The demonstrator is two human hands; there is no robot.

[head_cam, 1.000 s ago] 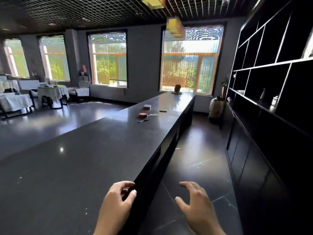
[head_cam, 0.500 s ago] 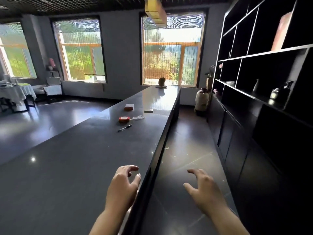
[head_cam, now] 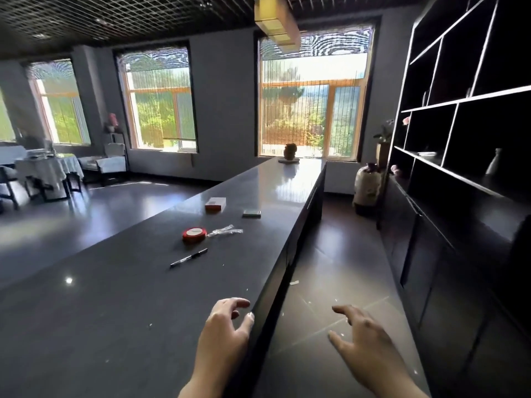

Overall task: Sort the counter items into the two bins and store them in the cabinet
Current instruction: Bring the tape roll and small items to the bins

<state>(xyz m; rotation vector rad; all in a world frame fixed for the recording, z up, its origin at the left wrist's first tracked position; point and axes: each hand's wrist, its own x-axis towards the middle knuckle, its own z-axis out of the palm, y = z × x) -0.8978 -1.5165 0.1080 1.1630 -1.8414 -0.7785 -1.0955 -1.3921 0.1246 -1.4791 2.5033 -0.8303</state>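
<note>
- Two bare hands are nearest to me, both holding nothing: the left hand (head_cam: 227, 326) hangs over the near edge of the desk (head_cam: 100, 311) with its fingers loosely curled, and the right hand (head_cam: 362, 334) floats above the floor of the aisle, fingers spread and relaxed.
- Farther along the desk lies a dark pen (head_cam: 188, 257), flat and slanted, well apart from either hand.
- Just beyond the pen sits a red tape roll (head_cam: 194, 234), and close beside it, on the aisle side, a crumpled bit of clear wrapper (head_cam: 225, 231).
- Past those, a small flat dark card or case (head_cam: 251, 214) lies nearer the aisle edge, and a red and white box (head_cam: 215, 204) rests a little farther in.
- At the far end of the desk, against the window, stands a brown vase (head_cam: 290, 152), which may be decoration rather than something to sort.
- Along the right wall runs the dark cabinet (head_cam: 425, 254) with its doors closed, under open shelves.
- No bin shows anywhere from where I stand. I judge the task barely begun: every item still lies loose on the desk, so fetching the bins, sorting and storing all remain.
</note>
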